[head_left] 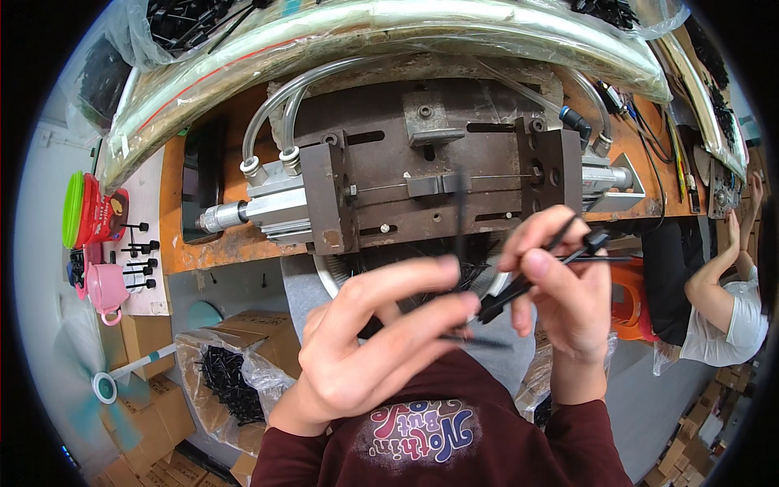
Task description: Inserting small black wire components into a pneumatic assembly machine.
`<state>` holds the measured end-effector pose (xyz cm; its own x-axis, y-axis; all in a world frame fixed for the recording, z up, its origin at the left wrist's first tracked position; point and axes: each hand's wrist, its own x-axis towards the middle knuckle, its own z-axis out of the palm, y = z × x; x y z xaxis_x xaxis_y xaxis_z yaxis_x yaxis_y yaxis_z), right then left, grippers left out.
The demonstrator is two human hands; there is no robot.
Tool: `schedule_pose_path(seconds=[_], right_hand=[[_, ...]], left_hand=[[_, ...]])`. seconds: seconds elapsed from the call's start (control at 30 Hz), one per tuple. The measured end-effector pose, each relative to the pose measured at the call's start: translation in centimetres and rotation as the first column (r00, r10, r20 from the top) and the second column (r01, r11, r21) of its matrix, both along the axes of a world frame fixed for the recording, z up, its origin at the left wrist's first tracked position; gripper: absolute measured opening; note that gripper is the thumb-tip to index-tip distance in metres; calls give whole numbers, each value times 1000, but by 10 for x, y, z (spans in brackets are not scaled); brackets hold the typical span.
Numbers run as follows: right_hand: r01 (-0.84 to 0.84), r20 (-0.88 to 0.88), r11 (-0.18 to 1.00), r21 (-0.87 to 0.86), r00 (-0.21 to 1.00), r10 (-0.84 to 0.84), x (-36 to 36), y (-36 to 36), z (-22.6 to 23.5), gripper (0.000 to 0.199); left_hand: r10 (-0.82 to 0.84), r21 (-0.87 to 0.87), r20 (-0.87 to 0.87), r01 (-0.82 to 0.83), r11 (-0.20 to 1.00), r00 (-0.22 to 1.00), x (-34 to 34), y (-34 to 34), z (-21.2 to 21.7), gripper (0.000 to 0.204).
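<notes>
My right hand (568, 284) is closed around several thin black plastic strips with block-like heads (596, 240). The strips stick out past its thumb and fingers at different angles. Close by on the left is my left hand (389, 333), its fingers bent toward those strips and smeared by motion. Its thumb is mostly hidden, so its grip cannot be made out. A blurred dark strip (461, 219) rises by its index fingertip. Beyond both hands stands a dark metal fixture (381, 154), with a small grey clamp block (436, 185) on a thin rod at its middle.
Pneumatic cylinders (280, 207) with clear hoses (268, 114) flank the fixture on an orange bench (219, 258). A pink cup (107, 288) sits left. Below are a lined box of black parts (231, 377) and a fan (104, 388). Another person (726, 325) sits right.
</notes>
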<state>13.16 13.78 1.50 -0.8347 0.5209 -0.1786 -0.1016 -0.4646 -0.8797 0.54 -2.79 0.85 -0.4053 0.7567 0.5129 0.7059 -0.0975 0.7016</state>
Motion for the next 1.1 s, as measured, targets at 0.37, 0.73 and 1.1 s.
schedule_pose_path(seconds=[0.37, 0.73, 1.1], right_hand=[[120, -104, 987, 108, 989, -109, 10, 6, -3, 17], [166, -103, 985, 42, 981, -161, 14, 6, -3, 18], [10, -148, 992, -124, 989, -28, 1, -6, -3, 16]], left_hand=[[117, -208, -331, -193, 959, 936, -4, 28, -23, 33], [102, -127, -232, -134, 983, 967, -7, 28, -25, 34], [-223, 111, 198, 204, 973, 955, 2, 6, 1, 27]])
